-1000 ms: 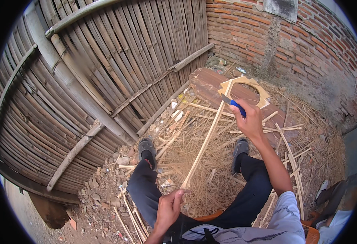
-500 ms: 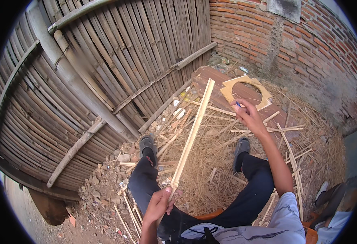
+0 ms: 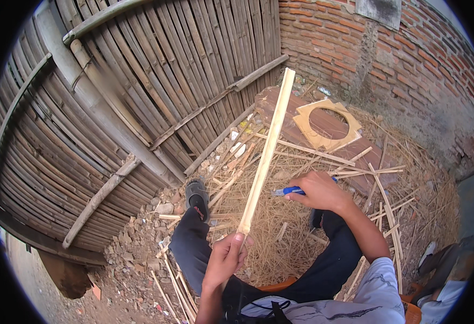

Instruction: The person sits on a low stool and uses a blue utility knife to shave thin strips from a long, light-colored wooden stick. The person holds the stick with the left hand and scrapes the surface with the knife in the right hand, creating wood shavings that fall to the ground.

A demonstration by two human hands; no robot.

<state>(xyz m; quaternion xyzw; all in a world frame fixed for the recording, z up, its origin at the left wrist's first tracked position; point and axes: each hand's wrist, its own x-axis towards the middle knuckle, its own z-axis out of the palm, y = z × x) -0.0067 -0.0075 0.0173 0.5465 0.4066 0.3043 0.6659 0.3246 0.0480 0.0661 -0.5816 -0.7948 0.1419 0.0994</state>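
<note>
A long, pale split-bamboo strip (image 3: 269, 154) slants up and away from me. My left hand (image 3: 226, 260) is closed around its lower end, with the thumb on top near a node. In my right hand (image 3: 319, 190) is a blue utility knife (image 3: 294, 190), its tip pointing left toward the strip. The knife and the strip are apart, with a gap of straw-covered ground showing between them. Part of the knife's handle is hidden by my fingers.
A wooden frame with a round hole (image 3: 328, 141) lies on a brown board (image 3: 285, 110). Bamboo shavings (image 3: 280, 237) cover the ground between my feet. Loose strips (image 3: 385, 200) lie to the right. A bamboo fence (image 3: 156, 81) and brick wall (image 3: 323, 48) stand ahead. Another person's leg (image 3: 437, 264) shows at right.
My right hand with the utility knife has come down and left, from over the wooden frame toward the strip. The strip's far end has risen a little, and my left hand has shifted slightly right and up.
</note>
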